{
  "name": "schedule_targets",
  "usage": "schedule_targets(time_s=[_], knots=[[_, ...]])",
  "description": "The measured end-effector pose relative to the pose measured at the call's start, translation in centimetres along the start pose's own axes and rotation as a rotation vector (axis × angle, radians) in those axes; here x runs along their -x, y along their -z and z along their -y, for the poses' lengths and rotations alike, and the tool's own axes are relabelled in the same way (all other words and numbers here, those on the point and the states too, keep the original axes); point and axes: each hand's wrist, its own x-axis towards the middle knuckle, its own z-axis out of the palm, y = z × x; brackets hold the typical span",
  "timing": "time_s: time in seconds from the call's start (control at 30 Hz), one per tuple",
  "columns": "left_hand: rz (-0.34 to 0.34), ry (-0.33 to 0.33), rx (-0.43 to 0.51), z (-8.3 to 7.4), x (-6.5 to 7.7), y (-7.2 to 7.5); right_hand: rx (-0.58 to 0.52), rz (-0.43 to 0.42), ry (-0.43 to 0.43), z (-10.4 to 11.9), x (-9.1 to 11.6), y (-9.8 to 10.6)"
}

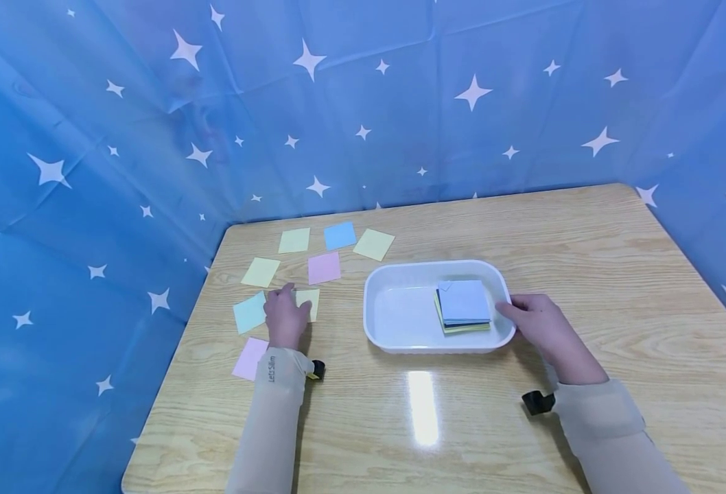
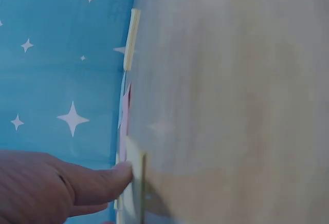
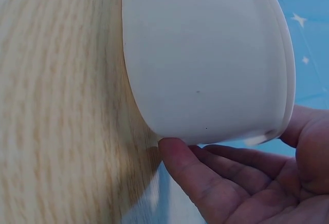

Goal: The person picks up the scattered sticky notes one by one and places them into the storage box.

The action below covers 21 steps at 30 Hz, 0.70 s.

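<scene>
My left hand [image 1: 285,319] is over a pale yellow sticky note [image 1: 312,296] on the left of the table, its fingers spread and partly covering the note. In the left wrist view the thumb [image 2: 110,183] touches the note's near side; the other fingers are mostly hidden. At the right end of a white plastic tray [image 1: 394,348], my right hand [image 1: 539,322] grips the rim, thumb over the edge and fingers against the outer wall, as the right wrist view shows. Inside the tray lies a stack of sticky notes [image 1: 464,302], blue-lilac on top with yellow and dark layers below.
Around the left hand lie more single notes: teal [image 1: 249,313], lilac [image 1: 250,358], pink [image 1: 324,267], blue [image 1: 340,235] and several pale yellow ones [image 1: 261,272]. A blue starry curtain [image 1: 363,96] hangs behind and beside the wooden table [image 1: 616,274].
</scene>
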Motion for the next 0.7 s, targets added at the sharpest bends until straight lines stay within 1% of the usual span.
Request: schedule_targets(time_s=[0.23,0.37,0.5,0.7], knots=[[0.095,0.047,-0.003,0.0,-0.7,1.1,-0.021,0.003,-0.008,-0.1,0.0,0.0],[0.132,0.074,-0.009,0.1,-1.1,1.5,-0.038,0.007,-0.012,-0.2,0.0,0.0],[0.155,0.077,-0.029,0.1,-1.3,1.9,-0.036,0.007,-0.014,-0.2,0.0,0.0],[0.193,0.069,-0.029,0.1,-1.3,2.4,-0.046,0.009,-0.008,-0.2,0.0,0.0]])
